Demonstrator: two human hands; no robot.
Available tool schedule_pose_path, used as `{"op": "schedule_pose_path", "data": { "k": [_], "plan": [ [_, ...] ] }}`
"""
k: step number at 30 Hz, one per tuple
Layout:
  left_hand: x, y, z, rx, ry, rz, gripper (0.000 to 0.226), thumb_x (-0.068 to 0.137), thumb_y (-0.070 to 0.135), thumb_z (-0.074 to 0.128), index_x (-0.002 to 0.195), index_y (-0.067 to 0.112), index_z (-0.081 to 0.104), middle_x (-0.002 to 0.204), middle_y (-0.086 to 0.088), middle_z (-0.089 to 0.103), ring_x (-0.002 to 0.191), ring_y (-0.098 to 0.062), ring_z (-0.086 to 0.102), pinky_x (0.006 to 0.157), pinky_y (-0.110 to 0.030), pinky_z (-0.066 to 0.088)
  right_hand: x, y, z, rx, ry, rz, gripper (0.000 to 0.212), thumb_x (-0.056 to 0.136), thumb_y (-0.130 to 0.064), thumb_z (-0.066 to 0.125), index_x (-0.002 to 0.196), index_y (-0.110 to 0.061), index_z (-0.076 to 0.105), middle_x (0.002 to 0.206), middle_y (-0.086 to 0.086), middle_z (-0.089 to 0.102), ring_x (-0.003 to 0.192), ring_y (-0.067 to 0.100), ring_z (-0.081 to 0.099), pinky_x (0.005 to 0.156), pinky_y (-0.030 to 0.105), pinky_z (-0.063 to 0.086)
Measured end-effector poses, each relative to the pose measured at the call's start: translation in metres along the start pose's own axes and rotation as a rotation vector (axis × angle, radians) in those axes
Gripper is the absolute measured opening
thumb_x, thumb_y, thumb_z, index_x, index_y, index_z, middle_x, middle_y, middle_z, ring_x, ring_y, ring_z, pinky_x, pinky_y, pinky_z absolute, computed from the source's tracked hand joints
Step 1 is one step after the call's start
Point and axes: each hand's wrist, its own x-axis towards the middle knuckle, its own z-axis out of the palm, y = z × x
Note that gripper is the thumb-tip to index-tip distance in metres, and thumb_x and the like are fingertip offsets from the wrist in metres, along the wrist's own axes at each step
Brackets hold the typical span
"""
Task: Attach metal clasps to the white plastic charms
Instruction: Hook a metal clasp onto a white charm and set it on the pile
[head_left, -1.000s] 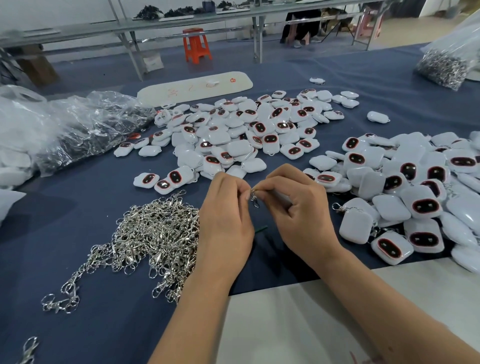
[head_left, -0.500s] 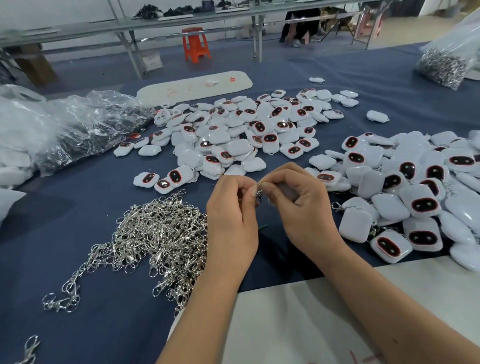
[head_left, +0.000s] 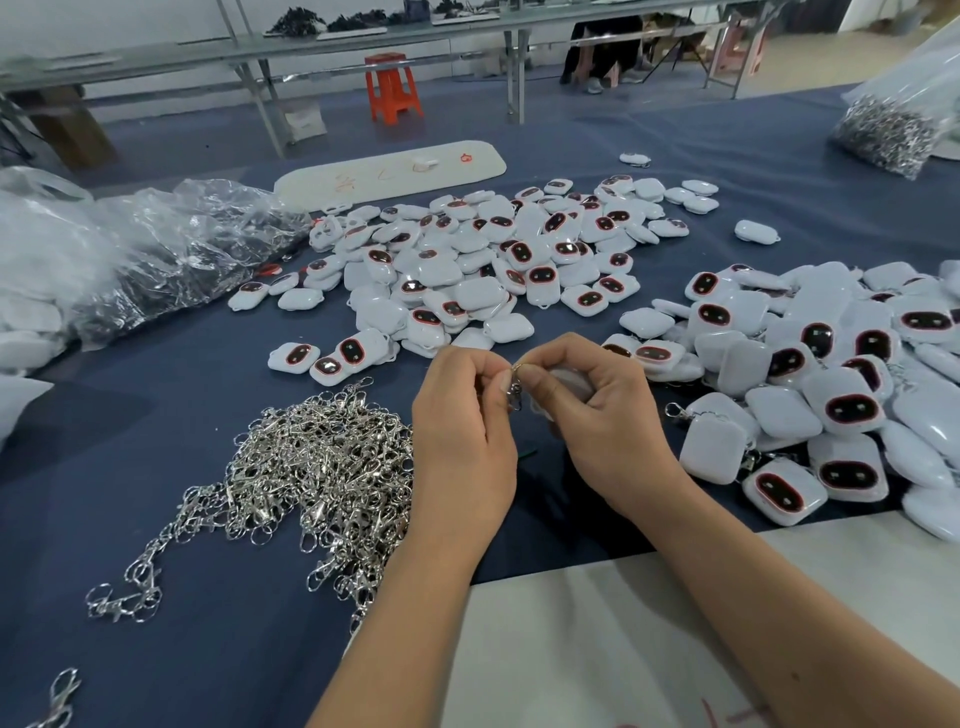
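Note:
My left hand (head_left: 462, 431) pinches a small metal clasp (head_left: 515, 388) that hangs between both hands. My right hand (head_left: 597, 415) curls round a white plastic charm (head_left: 571, 382), mostly hidden by its fingers, and pinches the clasp's ring at the top. A heap of silver clasps (head_left: 311, 467) lies on the blue cloth just left of my left hand. A pile of white charms with dark red-rimmed ovals (head_left: 493, 260) lies beyond the hands. A second pile of charms (head_left: 831, 374) spreads at the right, some with clasps on them.
Crumpled clear plastic bags (head_left: 156, 249) lie at the far left. A bag of metal parts (head_left: 888, 130) sits at the far right. A long white board (head_left: 389, 171) lies behind the charms. A white sheet (head_left: 597, 649) covers the near edge. An orange stool (head_left: 392, 88) stands on the floor.
Both hands have risen slightly and drawn closer together, and the clasp now hangs between the fingertips. The piles have not moved.

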Motion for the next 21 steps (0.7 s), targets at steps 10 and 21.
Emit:
{"op": "schedule_pose_path", "data": {
  "k": [10,21],
  "plan": [
    [0.004,0.001,-0.010,0.113,-0.077,0.069,0.013,0.097,-0.003,0.057,0.090,0.008,0.058,0.088,0.003,0.053,0.079,-0.014,0.050,0.072,-0.019,0.039,0.001,0.004,-0.002,-0.010,0.039,0.050,0.011,0.095,-0.014,0.066,0.096,-0.024,0.069,0.089,-0.010,0.070,0.079,0.005,0.062,0.071,0.024,0.050],
    [0.003,0.004,-0.011,0.164,-0.229,0.106,0.015,0.098,0.001,0.056,0.090,0.014,0.056,0.092,0.005,0.051,0.078,-0.014,0.048,0.070,-0.034,0.041,0.006,0.008,-0.006,0.166,0.155,0.154,0.019,0.090,-0.018,0.079,0.106,-0.026,0.075,0.074,-0.013,0.069,0.067,0.001,0.061,0.064,0.016,0.050]
  ]
}}
